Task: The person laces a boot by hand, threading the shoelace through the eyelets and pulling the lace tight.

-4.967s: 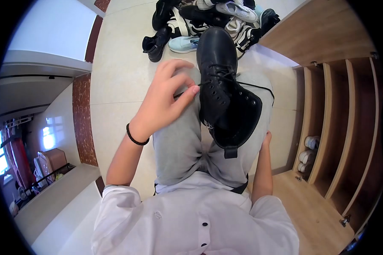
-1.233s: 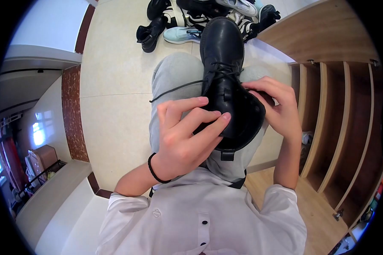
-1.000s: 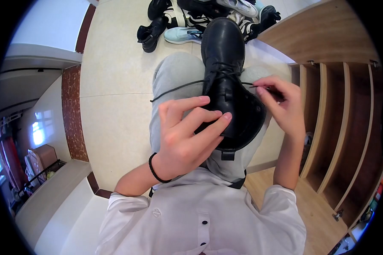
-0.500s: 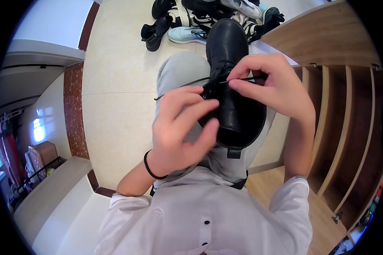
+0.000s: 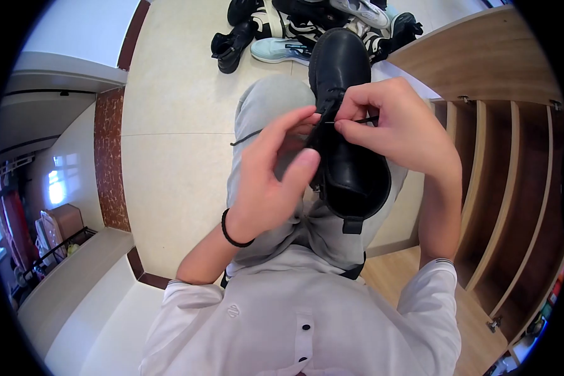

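A black leather boot point(image 5: 341, 69) rests on my lap, toe pointing away and its opening toward me. My right hand point(image 5: 395, 128) pinches a black shoelace point(image 5: 330, 123) over the boot's tongue, thumb against the fingers. At the boot's left eyelet edge is my left hand point(image 5: 263, 172), its fingertips at the flap and its thumb held apart from them. Some of its fingers are partly hidden behind the others. A loose lace end point(image 5: 244, 138) trails out to the left across the grey trouser knee point(image 5: 276, 97).
Beyond the boot, several shoes lie heaped on the tiled floor, among them a pale blue sneaker point(image 5: 279, 50) and a small black boot point(image 5: 232, 47). A wooden shoe cabinet point(image 5: 482, 188) with an open door point(image 5: 476, 53) stands at the right. On the left is a white ledge point(image 5: 75, 282).
My left hand has moved up and forward, its fingers now at the boot's eyelet edge. The right hand keeps its pinch on the lace. The boot has shifted slightly right.
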`<action>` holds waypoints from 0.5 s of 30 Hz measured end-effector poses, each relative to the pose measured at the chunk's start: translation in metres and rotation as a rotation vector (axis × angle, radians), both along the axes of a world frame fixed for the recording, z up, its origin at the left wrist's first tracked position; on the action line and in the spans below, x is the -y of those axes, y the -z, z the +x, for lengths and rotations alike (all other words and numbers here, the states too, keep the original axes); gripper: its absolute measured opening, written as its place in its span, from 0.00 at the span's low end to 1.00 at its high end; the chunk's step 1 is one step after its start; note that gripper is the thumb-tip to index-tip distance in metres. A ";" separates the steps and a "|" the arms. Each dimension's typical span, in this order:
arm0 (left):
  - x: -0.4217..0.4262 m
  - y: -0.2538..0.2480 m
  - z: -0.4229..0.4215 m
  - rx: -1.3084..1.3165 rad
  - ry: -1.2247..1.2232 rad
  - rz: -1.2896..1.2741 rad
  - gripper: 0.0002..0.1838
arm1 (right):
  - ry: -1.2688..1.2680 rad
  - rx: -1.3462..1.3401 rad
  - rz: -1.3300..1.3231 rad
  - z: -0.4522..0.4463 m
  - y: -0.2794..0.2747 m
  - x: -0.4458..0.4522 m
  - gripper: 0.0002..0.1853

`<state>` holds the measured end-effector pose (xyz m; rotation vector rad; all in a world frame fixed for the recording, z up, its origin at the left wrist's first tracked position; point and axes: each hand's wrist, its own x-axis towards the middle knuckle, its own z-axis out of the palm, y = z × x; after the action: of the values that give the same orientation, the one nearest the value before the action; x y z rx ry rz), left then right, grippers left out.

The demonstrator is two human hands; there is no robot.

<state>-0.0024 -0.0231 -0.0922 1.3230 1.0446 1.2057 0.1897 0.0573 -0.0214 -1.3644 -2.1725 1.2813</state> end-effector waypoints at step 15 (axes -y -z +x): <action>-0.018 0.006 0.009 -0.074 -0.066 -0.031 0.06 | 0.029 0.050 0.062 0.001 0.000 0.008 0.05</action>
<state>0.0067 -0.0049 -0.0980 1.3268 1.1633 1.1926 0.1911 0.0491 -0.0217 -1.4125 -2.1979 1.1723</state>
